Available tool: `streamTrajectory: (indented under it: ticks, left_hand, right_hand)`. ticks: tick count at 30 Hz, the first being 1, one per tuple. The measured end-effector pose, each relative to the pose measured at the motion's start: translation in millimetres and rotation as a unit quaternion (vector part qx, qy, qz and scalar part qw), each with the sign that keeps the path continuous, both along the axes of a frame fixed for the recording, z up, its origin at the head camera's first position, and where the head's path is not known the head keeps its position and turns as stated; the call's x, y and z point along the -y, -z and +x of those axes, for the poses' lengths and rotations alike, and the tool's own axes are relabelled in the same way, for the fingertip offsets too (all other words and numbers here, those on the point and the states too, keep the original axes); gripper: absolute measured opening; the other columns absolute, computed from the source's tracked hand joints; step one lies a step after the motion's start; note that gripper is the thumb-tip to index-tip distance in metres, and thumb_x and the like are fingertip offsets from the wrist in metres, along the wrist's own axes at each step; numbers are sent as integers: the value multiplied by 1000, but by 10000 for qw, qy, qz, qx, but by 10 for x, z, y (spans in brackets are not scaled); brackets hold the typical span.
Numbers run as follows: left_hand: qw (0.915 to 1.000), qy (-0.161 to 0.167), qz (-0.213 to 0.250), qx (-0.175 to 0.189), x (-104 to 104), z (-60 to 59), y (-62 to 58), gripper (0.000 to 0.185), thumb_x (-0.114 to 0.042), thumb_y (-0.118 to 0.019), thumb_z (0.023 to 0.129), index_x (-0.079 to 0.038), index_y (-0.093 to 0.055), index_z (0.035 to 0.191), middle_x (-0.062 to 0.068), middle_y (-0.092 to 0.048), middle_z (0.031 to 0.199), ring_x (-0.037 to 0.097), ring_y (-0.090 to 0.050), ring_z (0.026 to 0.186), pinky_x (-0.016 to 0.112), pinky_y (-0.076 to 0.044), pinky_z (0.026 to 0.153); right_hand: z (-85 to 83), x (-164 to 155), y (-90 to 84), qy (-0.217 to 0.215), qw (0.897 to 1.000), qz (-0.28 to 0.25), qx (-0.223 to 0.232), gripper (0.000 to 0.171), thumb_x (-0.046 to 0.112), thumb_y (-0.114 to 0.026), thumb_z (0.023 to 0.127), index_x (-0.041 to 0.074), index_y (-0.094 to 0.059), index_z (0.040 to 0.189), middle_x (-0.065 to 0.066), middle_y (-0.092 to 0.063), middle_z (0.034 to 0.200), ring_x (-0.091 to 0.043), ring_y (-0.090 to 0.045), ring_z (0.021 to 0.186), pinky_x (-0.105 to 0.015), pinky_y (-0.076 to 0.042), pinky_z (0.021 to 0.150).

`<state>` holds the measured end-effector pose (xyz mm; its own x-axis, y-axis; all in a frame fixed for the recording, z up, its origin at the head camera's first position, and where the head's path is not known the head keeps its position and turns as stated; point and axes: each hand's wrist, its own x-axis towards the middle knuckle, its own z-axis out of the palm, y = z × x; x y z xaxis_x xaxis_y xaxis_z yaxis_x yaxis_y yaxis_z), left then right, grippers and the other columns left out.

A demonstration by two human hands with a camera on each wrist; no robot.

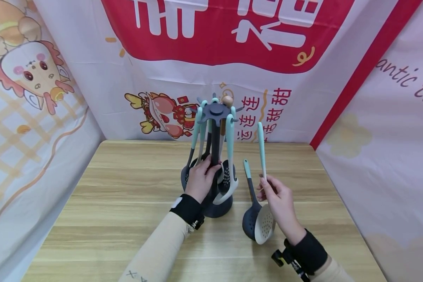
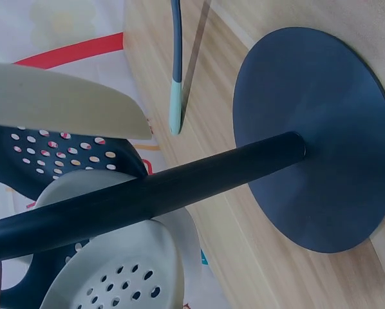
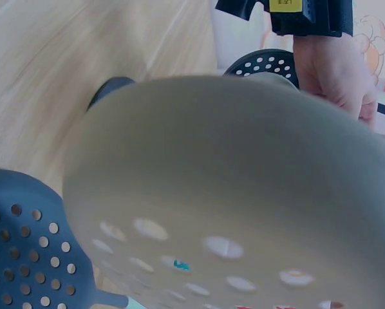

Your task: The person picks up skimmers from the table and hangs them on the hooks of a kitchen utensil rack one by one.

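Note:
A dark rotating utensil stand (image 1: 216, 111) rises from a round base (image 2: 334, 193), with several mint-handled utensils hanging around its top. My left hand (image 1: 200, 181) grips the stand's dark post (image 2: 212, 171) partway up, among the hanging heads. In my right hand (image 1: 279, 199) is a cream skimmer (image 1: 265, 225), pinched by the stem, its mint handle pointing up and its perforated head down. This head fills much of the right wrist view. Beside it, a dark skimmer (image 1: 251, 223) lies on the table, partly covered by the cream one in the head view.
The wooden table (image 1: 127, 188) meets a printed white and red cloth (image 1: 211, 47) at the back. More printed cloth hangs at both sides. A wooden-tipped utensil (image 1: 227, 101) also hangs on the stand, at its back right.

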<state>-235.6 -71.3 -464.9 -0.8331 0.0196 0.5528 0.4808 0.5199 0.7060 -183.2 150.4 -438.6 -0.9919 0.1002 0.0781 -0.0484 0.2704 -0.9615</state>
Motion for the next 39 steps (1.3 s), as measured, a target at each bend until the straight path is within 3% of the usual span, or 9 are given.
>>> streamTrajectory:
  ticks: [17,30,39]
  left_hand:
    - [9985,-443,312,-115,-39,59,34,26,-20,-65,96,-4,-69,115,11,-75,99,26,-73,92,41,-60,78]
    - [9977,-556,393,-47,-69,66,33,24,-19,-65,96,-4,-69,114,9,-76,99,23,-74,94,40,-60,82]
    - [9975,-550,436,-121,-72,72,26,24,-17,-65,96,-3,-69,114,11,-76,98,23,-74,92,36,-61,77]
  right_hand:
    - [96,91,-80,-69,9978,-278,-606,23,10,-60,99,-4,-66,117,-18,-66,89,-8,-64,64,-23,-58,61]
    - [176,180,-194,-226,9961,-351,-772,21,8,-60,99,-2,-67,117,4,-67,80,-16,-67,67,-26,-59,63]
    - [256,266,-310,-315,9927,-494,-1049,18,4,-61,97,-4,-68,112,-8,-67,80,-10,-63,66,-24,-58,62]
